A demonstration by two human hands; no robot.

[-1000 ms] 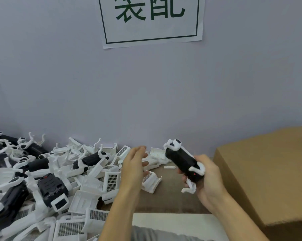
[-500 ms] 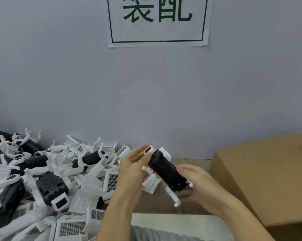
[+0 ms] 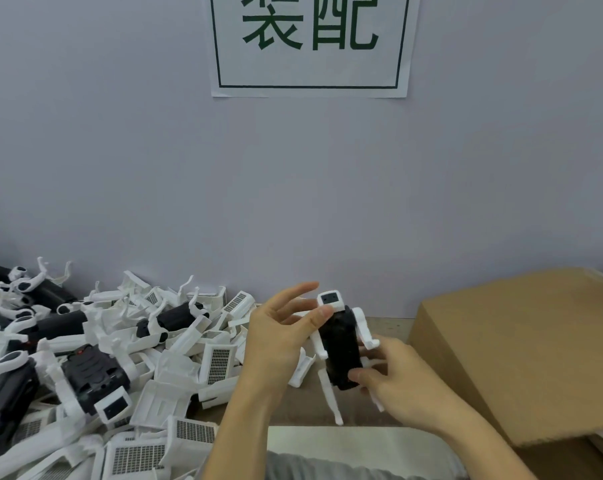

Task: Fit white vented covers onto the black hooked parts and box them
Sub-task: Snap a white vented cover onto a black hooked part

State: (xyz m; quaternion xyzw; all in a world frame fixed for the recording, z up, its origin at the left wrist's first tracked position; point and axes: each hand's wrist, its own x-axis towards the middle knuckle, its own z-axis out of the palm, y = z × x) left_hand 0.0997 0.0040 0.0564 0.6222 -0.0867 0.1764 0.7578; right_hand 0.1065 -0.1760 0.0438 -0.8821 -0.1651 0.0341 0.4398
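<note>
Upright, black hooked part [image 3: 340,351] between both hands' grip.

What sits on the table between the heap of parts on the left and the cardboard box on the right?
In the head view, the left hand and right hand hold a black hooked part upright there. Beneath it lies one loose white cover on bare table.

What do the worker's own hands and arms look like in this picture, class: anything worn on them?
Left hand and right hand are bare: no gloves, rings, watch or wristbands show. Both forearms are uncovered, with no sleeves in view.
</note>
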